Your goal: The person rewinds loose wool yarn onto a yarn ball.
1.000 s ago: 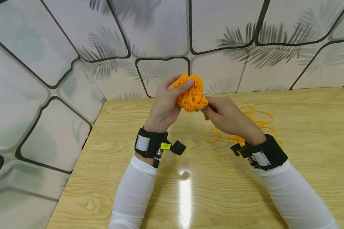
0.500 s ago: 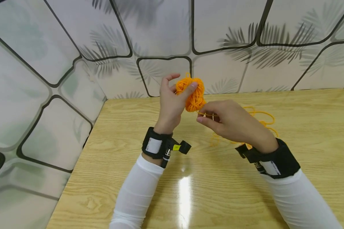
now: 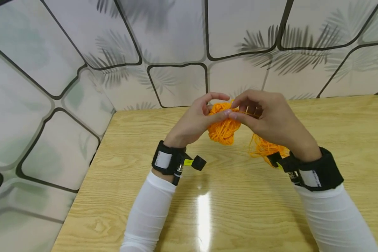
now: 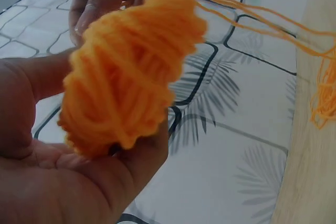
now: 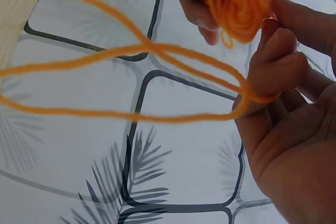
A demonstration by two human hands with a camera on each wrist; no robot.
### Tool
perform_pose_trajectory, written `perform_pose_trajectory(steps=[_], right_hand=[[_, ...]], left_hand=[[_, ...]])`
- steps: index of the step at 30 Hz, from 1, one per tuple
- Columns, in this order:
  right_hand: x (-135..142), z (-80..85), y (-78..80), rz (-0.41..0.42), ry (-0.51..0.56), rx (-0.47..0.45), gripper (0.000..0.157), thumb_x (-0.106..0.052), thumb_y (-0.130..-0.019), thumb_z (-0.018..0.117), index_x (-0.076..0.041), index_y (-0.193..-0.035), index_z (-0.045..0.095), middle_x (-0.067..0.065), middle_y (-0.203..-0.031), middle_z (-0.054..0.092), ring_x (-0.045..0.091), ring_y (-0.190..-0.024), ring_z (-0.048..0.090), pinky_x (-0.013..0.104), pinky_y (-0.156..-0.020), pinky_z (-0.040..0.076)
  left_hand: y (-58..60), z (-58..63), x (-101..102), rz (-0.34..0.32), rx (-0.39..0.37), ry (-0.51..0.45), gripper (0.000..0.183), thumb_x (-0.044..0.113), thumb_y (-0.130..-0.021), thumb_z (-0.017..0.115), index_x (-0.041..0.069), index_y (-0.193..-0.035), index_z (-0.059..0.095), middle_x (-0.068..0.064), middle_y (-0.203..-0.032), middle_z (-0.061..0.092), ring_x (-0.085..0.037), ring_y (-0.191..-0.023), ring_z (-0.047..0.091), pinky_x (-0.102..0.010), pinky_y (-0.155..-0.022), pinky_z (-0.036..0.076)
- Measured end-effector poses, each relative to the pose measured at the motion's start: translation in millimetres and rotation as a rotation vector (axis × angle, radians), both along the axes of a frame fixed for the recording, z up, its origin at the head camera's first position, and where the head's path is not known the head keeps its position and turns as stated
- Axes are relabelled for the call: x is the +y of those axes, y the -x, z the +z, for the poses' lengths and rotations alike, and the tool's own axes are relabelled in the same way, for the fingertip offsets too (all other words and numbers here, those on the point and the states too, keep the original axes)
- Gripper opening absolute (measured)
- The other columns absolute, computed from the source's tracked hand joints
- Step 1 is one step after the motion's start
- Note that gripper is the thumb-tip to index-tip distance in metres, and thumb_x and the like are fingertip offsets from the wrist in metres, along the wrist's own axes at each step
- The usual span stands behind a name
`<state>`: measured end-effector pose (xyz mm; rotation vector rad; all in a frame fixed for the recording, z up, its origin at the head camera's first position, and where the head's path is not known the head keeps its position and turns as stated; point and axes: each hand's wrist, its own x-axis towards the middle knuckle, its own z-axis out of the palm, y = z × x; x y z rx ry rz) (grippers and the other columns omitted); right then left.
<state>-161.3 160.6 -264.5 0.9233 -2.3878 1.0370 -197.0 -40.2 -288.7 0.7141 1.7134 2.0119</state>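
An orange ball of yarn (image 3: 224, 133) is held above the table in my left hand (image 3: 196, 120), thumb across its near face and fingers behind it. My right hand (image 3: 271, 117) is at the ball's upper right, thumb and forefinger pinching the yarn close to the left thumb tip. In the right wrist view, strands of yarn (image 5: 94, 53) run from the right hand's fingers off to the left. The left wrist view has the wound ball (image 4: 126, 72) filling the palm, with strands trailing right to a loose heap (image 4: 326, 90).
A loose tangle of orange yarn (image 3: 267, 147) lies on the wooden table (image 3: 138, 196) beneath the right hand. Patterned wall panels (image 3: 176, 84) rise behind the table and along its left side. Both wrists wear black straps with small cameras.
The ball has tilted and shifted right and down with the left hand. The right hand has risen from the ball's lower right to its upper right, lifting the yarn strand.
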Motion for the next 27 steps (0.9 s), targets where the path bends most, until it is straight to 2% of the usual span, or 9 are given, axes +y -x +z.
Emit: perform_pose_trajectory(steps=[3,5,10,15,19,22,25,27], right_hand=[[0.9,-0.5,1.4,0.006,0.050,-0.018,0.018,-0.018,-0.081,0.069,-0.013,-0.096,0.062,-0.006,-0.077,0.055,0.008,-0.059,0.047,0.022,-0.050,0.039],[1.6,-0.6,1.9,0.013,0.085,-0.041,0.019,-0.016,-0.080,0.070,-0.012,-0.097,0.062,-0.004,-0.076,0.055,0.009,-0.060,0.048,0.022,-0.052,0.041],[4.0,-0.8,3.2,0.023,0.143,-0.097,0.019,-0.016,-0.079,0.070,-0.012,-0.095,0.062,-0.002,-0.076,0.054,0.011,-0.062,0.049,0.023,-0.054,0.043],[5.4,-4.1,7.3,0.002,0.198,-0.136,0.015,-0.018,-0.080,0.070,-0.012,-0.092,0.063,0.000,-0.075,0.055,0.014,-0.062,0.049,0.024,-0.053,0.042],[5.9,-6.9,10.6,0.000,0.233,-0.157,0.014,-0.018,-0.081,0.069,-0.011,-0.090,0.063,0.002,-0.076,0.057,0.015,-0.061,0.050,0.024,-0.054,0.044],[4.8,-6.0,10.7,0.022,0.261,-0.175,0.011,-0.016,-0.084,0.066,-0.008,-0.091,0.063,0.005,-0.076,0.058,0.016,-0.059,0.049,0.025,-0.052,0.041],[1.4,-8.1,12.4,0.047,0.292,-0.198,0.011,-0.016,-0.088,0.061,-0.006,-0.092,0.063,0.007,-0.077,0.058,0.017,-0.059,0.049,0.026,-0.051,0.040],[-1.5,-12.8,15.0,0.063,0.300,-0.217,0.014,-0.017,-0.092,0.055,-0.005,-0.091,0.062,0.009,-0.076,0.057,0.018,-0.058,0.048,0.028,-0.049,0.038]], left_hand=[[0.2,0.3,-1.5,-0.071,-0.070,-0.040,0.045,0.015,-0.088,0.059,0.006,-0.129,0.041,-0.023,-0.099,0.061,-0.029,-0.091,0.061,-0.042,-0.082,0.047],[0.2,0.7,-2.8,-0.097,-0.087,-0.050,0.044,0.016,-0.089,0.057,0.007,-0.129,0.041,-0.023,-0.100,0.061,-0.028,-0.092,0.060,-0.042,-0.082,0.047],[-0.1,1.2,-5.0,-0.157,-0.089,-0.061,0.042,0.016,-0.091,0.055,0.009,-0.130,0.042,-0.021,-0.099,0.061,-0.026,-0.090,0.060,-0.041,-0.082,0.047],[-0.6,0.7,-4.8,-0.214,-0.086,-0.075,0.047,0.008,-0.089,0.057,0.010,-0.132,0.039,-0.018,-0.092,0.063,-0.024,-0.084,0.062,-0.041,-0.078,0.049],[-2.6,2.6,-2.7,-0.204,-0.089,-0.067,0.056,0.001,-0.083,0.063,0.010,-0.132,0.038,-0.019,-0.095,0.063,-0.026,-0.083,0.063,-0.044,-0.078,0.049],[-4.0,5.0,-2.2,-0.184,-0.103,-0.064,0.058,0.001,-0.082,0.063,0.010,-0.133,0.037,-0.019,-0.094,0.063,-0.026,-0.083,0.063,-0.046,-0.079,0.049],[-4.0,6.8,-4.1,-0.159,-0.116,-0.107,0.057,0.002,-0.084,0.062,0.009,-0.134,0.036,-0.016,-0.093,0.064,-0.026,-0.084,0.063,-0.046,-0.080,0.048],[-3.5,7.6,-4.6,-0.111,-0.140,-0.170,0.055,0.003,-0.085,0.061,0.009,-0.134,0.037,-0.014,-0.096,0.063,-0.024,-0.088,0.061,-0.042,-0.082,0.048]])
